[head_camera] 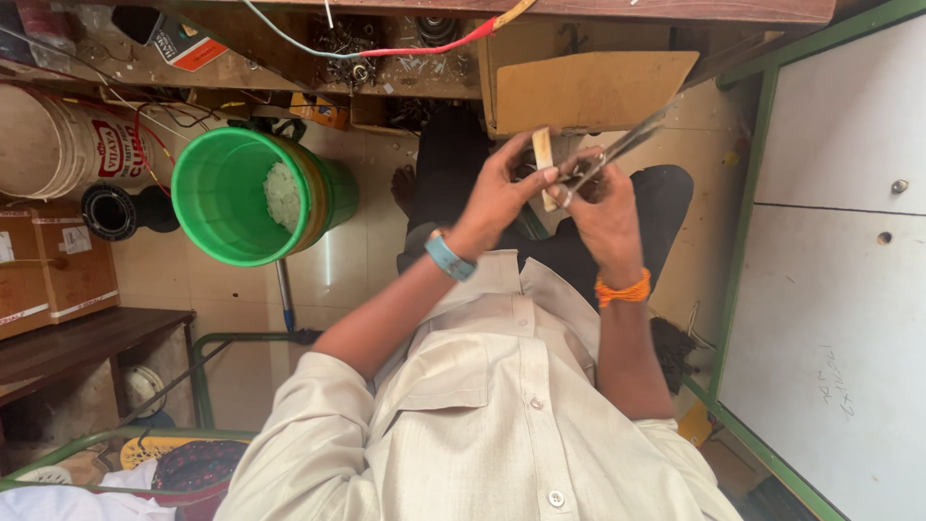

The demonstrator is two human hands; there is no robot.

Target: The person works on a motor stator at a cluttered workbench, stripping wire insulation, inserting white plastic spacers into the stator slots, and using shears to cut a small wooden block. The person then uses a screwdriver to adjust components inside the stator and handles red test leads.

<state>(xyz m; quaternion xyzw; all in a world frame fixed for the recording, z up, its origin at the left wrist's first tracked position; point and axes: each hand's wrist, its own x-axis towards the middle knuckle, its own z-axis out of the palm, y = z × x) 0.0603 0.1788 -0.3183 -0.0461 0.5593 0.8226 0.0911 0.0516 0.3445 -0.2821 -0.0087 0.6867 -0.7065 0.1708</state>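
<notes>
The left hand (497, 198) pinches a pale flat strip (545, 154) upright, while just beside it the right hand (603, 207) grips metal pliers (617, 152) slanting up-right, jaws meeting near the strip's lower end

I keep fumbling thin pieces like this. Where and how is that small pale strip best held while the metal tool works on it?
Probably by its lower half, pinched across the flat faces from its left. The pale strip stands roughly upright, with the left hand gripping it low. This leaves its top free. The right hand brings the long metal tool in from the right, so a left-side grip stays clear.
</notes>
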